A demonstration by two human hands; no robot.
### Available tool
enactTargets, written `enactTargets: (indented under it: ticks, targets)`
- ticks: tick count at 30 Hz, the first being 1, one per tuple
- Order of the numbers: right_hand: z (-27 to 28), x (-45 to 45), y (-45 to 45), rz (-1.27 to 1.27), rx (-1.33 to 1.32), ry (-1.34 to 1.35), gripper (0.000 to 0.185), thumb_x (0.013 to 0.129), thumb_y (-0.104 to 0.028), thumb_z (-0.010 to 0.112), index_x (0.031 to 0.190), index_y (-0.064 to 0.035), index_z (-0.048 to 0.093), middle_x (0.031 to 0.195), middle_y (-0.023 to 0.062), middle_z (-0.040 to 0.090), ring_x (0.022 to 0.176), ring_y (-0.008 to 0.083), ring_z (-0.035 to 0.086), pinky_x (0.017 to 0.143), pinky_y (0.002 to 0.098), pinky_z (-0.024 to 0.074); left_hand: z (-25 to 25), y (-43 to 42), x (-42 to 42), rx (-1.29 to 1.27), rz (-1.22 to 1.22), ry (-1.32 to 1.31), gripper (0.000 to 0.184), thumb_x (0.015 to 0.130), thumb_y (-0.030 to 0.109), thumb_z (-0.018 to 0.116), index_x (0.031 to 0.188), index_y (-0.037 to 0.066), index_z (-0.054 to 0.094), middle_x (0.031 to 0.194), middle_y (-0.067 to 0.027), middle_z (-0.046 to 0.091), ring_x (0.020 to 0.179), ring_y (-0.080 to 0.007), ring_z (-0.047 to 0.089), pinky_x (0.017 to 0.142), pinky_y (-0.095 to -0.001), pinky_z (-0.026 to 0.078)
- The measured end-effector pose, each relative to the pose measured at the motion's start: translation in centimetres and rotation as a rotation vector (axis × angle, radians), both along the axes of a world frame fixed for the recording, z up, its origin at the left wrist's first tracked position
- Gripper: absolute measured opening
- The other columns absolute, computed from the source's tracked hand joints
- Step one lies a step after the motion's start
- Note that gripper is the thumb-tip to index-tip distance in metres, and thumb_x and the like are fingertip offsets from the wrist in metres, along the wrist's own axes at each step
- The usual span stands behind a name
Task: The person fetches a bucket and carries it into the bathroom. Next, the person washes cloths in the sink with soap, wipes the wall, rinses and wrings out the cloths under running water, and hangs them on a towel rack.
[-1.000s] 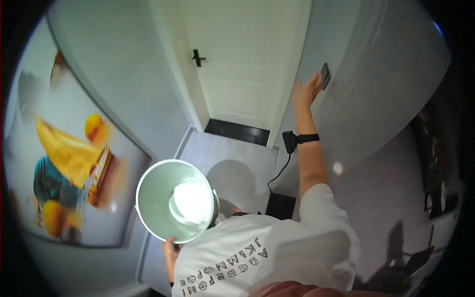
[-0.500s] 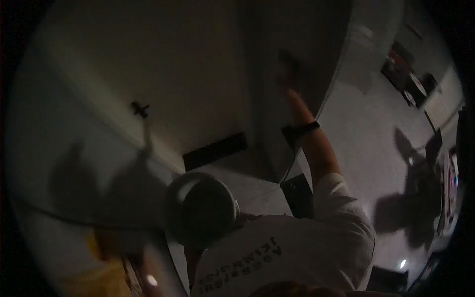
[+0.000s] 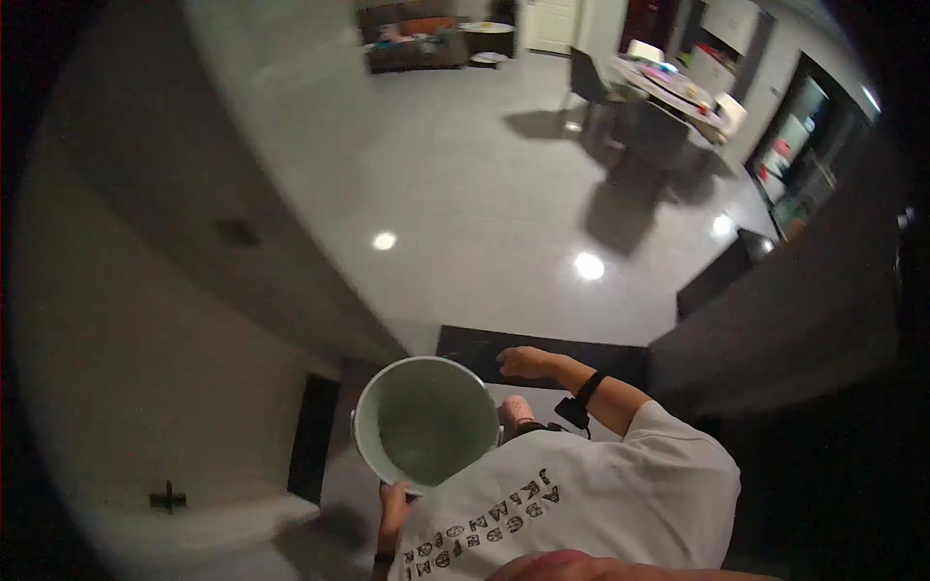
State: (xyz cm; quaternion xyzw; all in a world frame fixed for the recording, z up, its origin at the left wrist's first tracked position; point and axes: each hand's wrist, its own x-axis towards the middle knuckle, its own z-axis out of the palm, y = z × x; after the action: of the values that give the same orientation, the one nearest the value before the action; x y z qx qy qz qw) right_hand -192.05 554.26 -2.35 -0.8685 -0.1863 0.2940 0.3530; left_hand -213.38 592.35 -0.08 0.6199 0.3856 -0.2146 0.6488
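A pale green bucket (image 3: 426, 421) with a white rim stands open side up against the front of the white shirt (image 3: 591, 484). My left hand (image 3: 394, 502) grips the near edge of its rim, partly hidden beside the shirt. The inside of the bucket is dim, and I cannot make out anything in it. My right hand (image 3: 526, 362) hangs in the air to the right of the bucket, its fingers curled together with nothing visible in them. A black band with a small black box (image 3: 573, 412) is on the right wrist.
Ahead lies a tiled floor (image 3: 455, 203) beyond a dark threshold strip (image 3: 601, 360). A dining table (image 3: 668, 89) with chairs stands at the back right, a sofa (image 3: 417, 44) at the back left. On the left are a wall edge and a door handle (image 3: 168, 500).
My right hand has left the wall switch and dropped beside the bucket. The light nearby has gone out. The view has turned right, towards the larger room; my left hand still holds the bucket.
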Motion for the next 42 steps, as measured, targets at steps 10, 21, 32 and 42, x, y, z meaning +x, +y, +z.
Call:
enactTargets:
  ticks: [10, 21, 32, 42]
  targets:
    - [3.1, -3.6, -23.9, -0.866, 0.348, 0.516, 0.082, 0.079, -0.048, 0.061, 0.136, -0.0025, 0.025, 0.111, 0.017, 0.054, 0.092, 0.0252, 0.058, 0.071, 0.037, 0.0487, -3.1, -22.1, 25.6, -0.099, -0.328, -0.204, 0.037, 0.069, -0.003, 0.052, 0.106, -0.004, 0.05, 0.093, -0.0176, 0.057, 0.07, -0.0276, 0.061, 0.054, -0.0388, 0.054]
    - [7.4, 5.7, -44.1, -1.158, 0.944, 0.491, 0.081, 0.078, -0.049, 0.059, 0.138, -0.0215, 0.012, 0.122, 0.0189, 0.044, 0.083, 0.0299, 0.062, 0.062, 0.0318, 0.0551, 0.1, -54.3, 45.5, -0.322, -0.462, -0.133, 0.038, 0.071, 0.004, 0.053, 0.108, -0.004, 0.046, 0.092, -0.0156, 0.055, 0.076, -0.027, 0.059, 0.06, -0.0384, 0.054]
    - [6.8, 21.6, -68.3, -1.626, 1.011, 0.158, 0.064, 0.08, -0.024, 0.061, 0.13, -0.0014, 0.027, 0.117, 0.0165, 0.048, 0.095, 0.0295, 0.057, 0.072, 0.0445, 0.0537, -1.3, -85.9, 65.9, -0.302, -0.918, 0.007, 0.047, 0.076, 0.004, 0.05, 0.122, 0.006, 0.04, 0.105, -0.0124, 0.056, 0.087, -0.0253, 0.06, 0.068, -0.0396, 0.054]
    - [0.1, 24.1, -94.5, -2.099, 1.227, 0.001, 0.042, 0.077, 0.001, 0.046, 0.118, 0.0042, 0.042, 0.103, 0.0215, 0.056, 0.088, 0.0371, 0.06, 0.073, 0.0523, 0.0528, -1.9, -121.9, 74.6, -0.395, -1.35, -0.113, 0.032, 0.074, 0.003, 0.055, 0.106, 0.0, 0.054, 0.095, -0.0099, 0.059, 0.082, -0.0226, 0.06, 0.065, -0.0364, 0.052]
